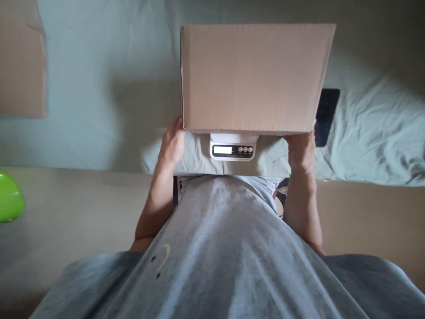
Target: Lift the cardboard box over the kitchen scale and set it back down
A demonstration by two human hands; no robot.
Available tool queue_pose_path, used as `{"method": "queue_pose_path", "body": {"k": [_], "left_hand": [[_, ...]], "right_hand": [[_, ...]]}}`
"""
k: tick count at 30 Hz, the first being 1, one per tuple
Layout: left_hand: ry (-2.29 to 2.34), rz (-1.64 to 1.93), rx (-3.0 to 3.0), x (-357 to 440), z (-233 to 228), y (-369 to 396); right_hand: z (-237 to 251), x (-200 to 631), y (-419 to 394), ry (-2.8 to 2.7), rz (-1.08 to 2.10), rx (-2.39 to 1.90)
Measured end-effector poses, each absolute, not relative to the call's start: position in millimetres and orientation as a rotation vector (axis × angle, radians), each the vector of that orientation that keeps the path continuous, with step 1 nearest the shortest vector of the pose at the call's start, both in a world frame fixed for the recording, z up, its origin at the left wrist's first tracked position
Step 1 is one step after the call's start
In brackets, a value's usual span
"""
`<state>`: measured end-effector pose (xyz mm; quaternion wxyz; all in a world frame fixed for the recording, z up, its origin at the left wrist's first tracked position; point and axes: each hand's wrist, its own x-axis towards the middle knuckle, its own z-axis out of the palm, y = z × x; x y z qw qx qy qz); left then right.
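Note:
A large brown cardboard box (255, 77) stands in front of me, over a white digital kitchen scale (233, 153). Only the scale's front shows, with its lit display and several buttons; the box hides the rest. My left hand (172, 141) grips the box's near left bottom corner, its fingertips partly hidden behind the cardboard. At the near right bottom corner, my right hand (301, 144) holds the box with its fingers tucked beneath the edge. Whether the box rests fully on the scale or is partly borne by my hands, I cannot tell.
A pale green cloth (83, 133) covers the table. Right of the box lies a dark flat device (327, 117), partly covered by it. Another cardboard piece (21, 66) is at the far left. A bright green rounded object (9, 197) shows at the left edge, below table level.

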<state>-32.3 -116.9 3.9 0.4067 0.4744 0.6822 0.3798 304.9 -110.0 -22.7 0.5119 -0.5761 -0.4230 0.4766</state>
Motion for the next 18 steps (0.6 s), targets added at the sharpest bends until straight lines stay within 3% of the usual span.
{"method": "queue_pose_path", "body": {"k": [4,18], "left_hand": [[1.715,0.900,1.215,-30.8,13.5,-116.6],[1.464,1.194,1.122,-6.3,58.7,-115.2]], "right_hand": [[-9.8,299.7,-105.4,-0.959,1.201,-1.368],[48.1,269.1,-96.7,-0.954,1.183,-1.275]]}}
